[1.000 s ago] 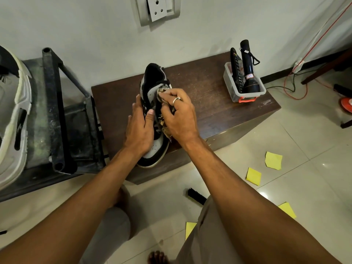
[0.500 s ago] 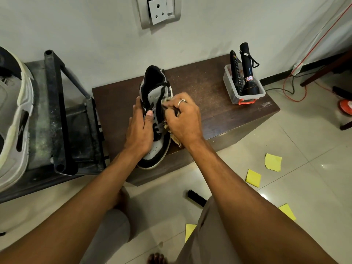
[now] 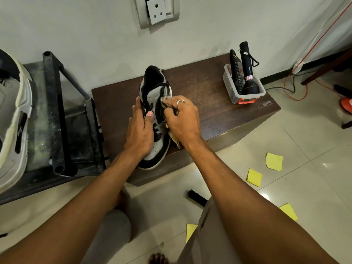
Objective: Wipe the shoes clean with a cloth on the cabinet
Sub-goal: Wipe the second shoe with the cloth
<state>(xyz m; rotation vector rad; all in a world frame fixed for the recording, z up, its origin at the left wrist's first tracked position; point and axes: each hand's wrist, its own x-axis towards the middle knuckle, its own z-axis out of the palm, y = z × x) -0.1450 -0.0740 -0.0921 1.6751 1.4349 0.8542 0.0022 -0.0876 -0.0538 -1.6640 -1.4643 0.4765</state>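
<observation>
Furthest to the left of the cabinet (image 3: 209, 103), a pale shoe (image 3: 13, 119) is seen lying on a dark metal rack (image 3: 57, 115) that stands just beside the cabinet's left end. On the cabinet's top, toward its left end, a black and white shoe (image 3: 154, 92) is set with its toe at the front edge and its heel toward the back edge. It is held by the left hand (image 3: 140, 128), whose grip is clamped on its left side, the thumb laid across the laces. The cloth (image 3: 174, 138) is bunched in the right hand (image 3: 182, 119), whose grip is closed tight on it, and is pressed against the right side of the black and white shoe; a tail of it hangs below the palm. At the cabinet's right end a clear tub (image 3: 245, 94) is stood, with a remote (image 3: 235, 71) and a torch (image 3: 248, 73) upright in it. On the floor (image 3: 314, 141) in front of the cabinet a black brush (image 3: 197, 198) and yellow paper squares (image 3: 274, 161) are scattered.
</observation>
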